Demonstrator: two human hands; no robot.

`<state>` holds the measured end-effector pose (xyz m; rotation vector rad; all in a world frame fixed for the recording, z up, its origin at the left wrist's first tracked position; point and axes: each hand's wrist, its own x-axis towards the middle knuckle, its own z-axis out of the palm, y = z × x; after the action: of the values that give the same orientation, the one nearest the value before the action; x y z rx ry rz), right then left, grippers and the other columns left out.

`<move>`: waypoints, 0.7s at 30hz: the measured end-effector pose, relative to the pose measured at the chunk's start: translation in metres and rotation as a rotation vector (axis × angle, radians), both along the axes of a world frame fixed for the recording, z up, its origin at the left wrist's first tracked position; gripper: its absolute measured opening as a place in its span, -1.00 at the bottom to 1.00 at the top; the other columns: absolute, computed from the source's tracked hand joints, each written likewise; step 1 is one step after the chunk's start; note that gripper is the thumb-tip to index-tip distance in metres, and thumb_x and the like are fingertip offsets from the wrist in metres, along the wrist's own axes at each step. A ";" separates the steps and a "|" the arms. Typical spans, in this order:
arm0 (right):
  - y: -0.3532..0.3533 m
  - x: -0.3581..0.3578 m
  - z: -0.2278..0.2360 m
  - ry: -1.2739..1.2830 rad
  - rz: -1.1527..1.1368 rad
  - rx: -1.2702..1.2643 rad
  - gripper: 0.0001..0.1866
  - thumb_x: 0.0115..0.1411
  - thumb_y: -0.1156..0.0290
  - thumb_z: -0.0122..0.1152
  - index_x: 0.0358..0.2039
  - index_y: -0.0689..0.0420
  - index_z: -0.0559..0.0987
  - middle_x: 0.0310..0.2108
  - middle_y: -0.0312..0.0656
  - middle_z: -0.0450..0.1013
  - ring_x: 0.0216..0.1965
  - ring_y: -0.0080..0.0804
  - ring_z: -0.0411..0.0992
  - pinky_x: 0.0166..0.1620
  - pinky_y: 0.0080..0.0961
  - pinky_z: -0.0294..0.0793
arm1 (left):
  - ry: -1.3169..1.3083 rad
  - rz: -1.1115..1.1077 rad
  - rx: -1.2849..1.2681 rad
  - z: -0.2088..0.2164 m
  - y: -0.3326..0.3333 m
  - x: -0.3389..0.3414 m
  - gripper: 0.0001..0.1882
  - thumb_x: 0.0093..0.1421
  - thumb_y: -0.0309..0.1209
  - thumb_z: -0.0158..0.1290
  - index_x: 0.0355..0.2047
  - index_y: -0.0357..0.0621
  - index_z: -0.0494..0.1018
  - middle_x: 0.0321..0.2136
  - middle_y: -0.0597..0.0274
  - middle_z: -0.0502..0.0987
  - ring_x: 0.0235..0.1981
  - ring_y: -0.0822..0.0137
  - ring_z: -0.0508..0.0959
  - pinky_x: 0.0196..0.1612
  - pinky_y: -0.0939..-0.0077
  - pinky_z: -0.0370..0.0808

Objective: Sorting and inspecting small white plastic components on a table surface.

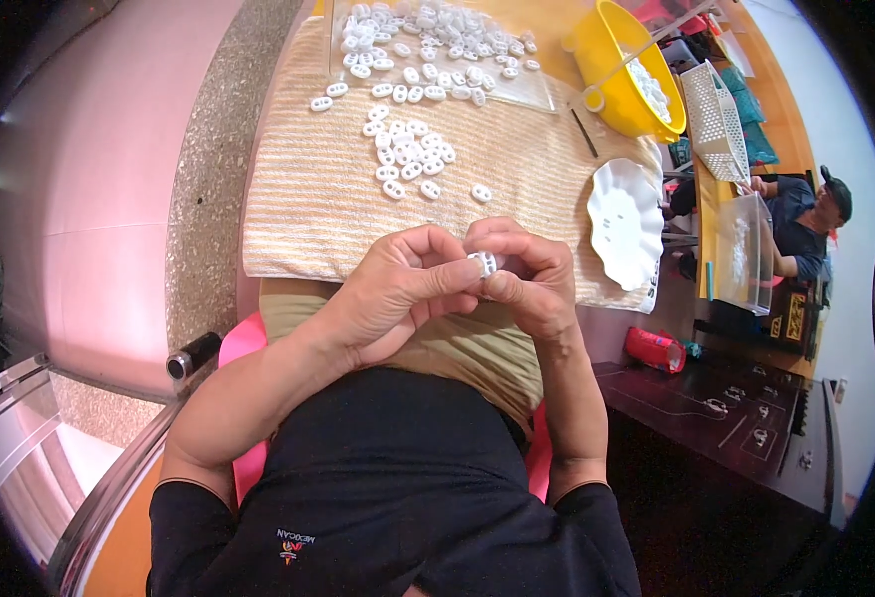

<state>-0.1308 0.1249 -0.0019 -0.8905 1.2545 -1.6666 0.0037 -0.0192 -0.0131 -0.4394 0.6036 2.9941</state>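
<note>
We sit at the desk [547, 30], which is covered by a striped towel [308, 189]. Our left hand [397, 289] and right hand [527, 279] meet above our lap, just below the towel's near edge. Both grips are narrow, pinching one small white piece [485, 263] between thumbs and fingertips; the piece sits between the two hands and is mostly covered by them.

On the towel, beyond the hands, lies a loose scatter of white pieces [405, 159], and further back a clear tray [437, 45] holds many more. To the right, a white scalloped plate [624, 221] holds only what look like a couple of small items, hard to make out. Past it stands a yellow bowl [621, 75] with white parts inside.

Judging from the large pile left and the nearly bare plate, we seem to be early in the work, with most pieces not yet handled.
</note>
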 end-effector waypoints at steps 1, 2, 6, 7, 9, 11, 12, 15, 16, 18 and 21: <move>0.000 0.000 0.000 0.002 0.000 -0.001 -0.71 0.11 0.58 0.28 -0.12 0.31 0.57 -0.09 -0.05 0.41 -0.13 -0.44 0.43 -0.09 -0.54 0.46 | 0.011 -0.005 -0.001 0.000 0.000 0.000 -0.88 0.16 -0.48 0.18 -0.36 -0.16 0.44 -0.39 0.27 0.54 -0.40 0.44 0.57 -0.26 0.61 0.58; -0.001 0.001 0.000 0.037 0.001 -0.008 -0.72 0.11 0.59 0.27 -0.12 0.31 0.57 -0.09 -0.05 0.41 -0.12 -0.43 0.42 -0.08 -0.54 0.46 | 0.013 -0.005 -0.002 0.000 0.000 0.001 -0.88 0.16 -0.48 0.18 -0.36 -0.16 0.44 -0.39 0.27 0.54 -0.40 0.44 0.57 -0.26 0.61 0.58; -0.004 0.008 0.003 0.063 -0.081 0.027 -0.68 0.01 0.44 0.40 -0.19 0.25 0.61 -0.21 -0.05 0.47 -0.14 -0.35 0.42 -0.04 -0.45 0.38 | 0.025 0.019 -0.006 0.002 0.002 0.002 -0.90 0.16 -0.49 0.18 -0.40 -0.17 0.45 -0.40 0.25 0.54 -0.39 0.44 0.57 -0.28 0.61 0.59; -0.004 0.009 0.003 0.064 -0.082 0.025 -0.68 0.01 0.44 0.40 -0.19 0.25 0.61 -0.21 -0.05 0.47 -0.14 -0.35 0.42 -0.04 -0.45 0.38 | 0.026 0.023 -0.013 0.002 0.002 0.002 -0.90 0.16 -0.49 0.18 -0.41 -0.17 0.46 -0.40 0.24 0.55 -0.39 0.44 0.57 -0.29 0.61 0.59; -0.004 0.010 0.004 0.073 -0.087 0.009 -0.67 0.01 0.44 0.40 -0.19 0.25 0.61 -0.21 -0.06 0.48 -0.14 -0.34 0.42 -0.05 -0.45 0.38 | 0.027 0.042 -0.019 0.002 0.004 0.002 -0.90 0.16 -0.49 0.18 -0.41 -0.18 0.46 -0.40 0.22 0.55 -0.39 0.43 0.57 -0.30 0.60 0.59; -0.004 0.011 0.004 0.097 -0.092 0.000 -0.68 0.01 0.45 0.40 -0.19 0.25 0.61 -0.21 -0.06 0.48 -0.14 -0.33 0.43 -0.04 -0.44 0.39 | 0.030 0.059 -0.025 0.001 0.005 0.002 -0.90 0.16 -0.50 0.19 -0.42 -0.19 0.47 -0.40 0.20 0.56 -0.40 0.43 0.58 -0.30 0.60 0.59; -0.004 0.011 0.004 0.120 -0.097 -0.008 -0.68 0.01 0.45 0.40 -0.19 0.25 0.61 -0.22 -0.06 0.49 -0.13 -0.33 0.43 -0.04 -0.44 0.39 | 0.035 0.051 -0.035 0.001 0.004 0.003 -0.90 0.15 -0.50 0.19 -0.42 -0.20 0.47 -0.41 0.19 0.56 -0.40 0.42 0.58 -0.30 0.60 0.59; -0.005 0.015 0.007 0.160 -0.098 -0.011 -0.69 0.02 0.47 0.39 -0.19 0.25 0.60 -0.22 -0.06 0.49 -0.13 -0.32 0.43 -0.04 -0.45 0.39 | 0.034 0.049 -0.069 0.001 0.005 0.002 -0.89 0.14 -0.50 0.20 -0.42 -0.20 0.47 -0.42 0.17 0.57 -0.42 0.40 0.59 -0.30 0.60 0.59; -0.005 0.016 0.007 0.165 -0.100 -0.013 -0.69 0.02 0.47 0.39 -0.19 0.25 0.60 -0.22 -0.06 0.49 -0.13 -0.32 0.43 -0.04 -0.45 0.39 | 0.026 0.055 -0.091 0.001 0.006 0.002 -0.89 0.14 -0.50 0.20 -0.42 -0.20 0.47 -0.43 0.16 0.57 -0.42 0.39 0.59 -0.30 0.60 0.59; -0.004 0.015 0.006 0.147 -0.107 0.007 -0.71 0.04 0.49 0.37 -0.19 0.25 0.60 -0.22 -0.06 0.49 -0.14 -0.33 0.43 -0.04 -0.46 0.38 | 0.028 0.059 -0.095 -0.003 0.006 0.001 -0.89 0.14 -0.50 0.20 -0.41 -0.20 0.46 -0.42 0.17 0.57 -0.42 0.39 0.59 -0.30 0.60 0.59; -0.003 0.004 -0.001 0.293 -0.031 -0.108 -0.71 0.13 0.63 0.24 -0.10 0.28 0.54 -0.12 -0.07 0.41 -0.19 -0.48 0.41 -0.17 -0.58 0.45 | 0.015 0.063 -0.081 -0.003 0.008 -0.001 -0.89 0.14 -0.51 0.20 -0.39 -0.20 0.46 -0.42 0.18 0.58 -0.43 0.39 0.59 -0.29 0.60 0.60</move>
<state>-0.1266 0.1222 -0.0026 -1.2215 1.3871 -1.6846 0.0028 -0.0113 -0.0161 -0.4495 0.7281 3.0436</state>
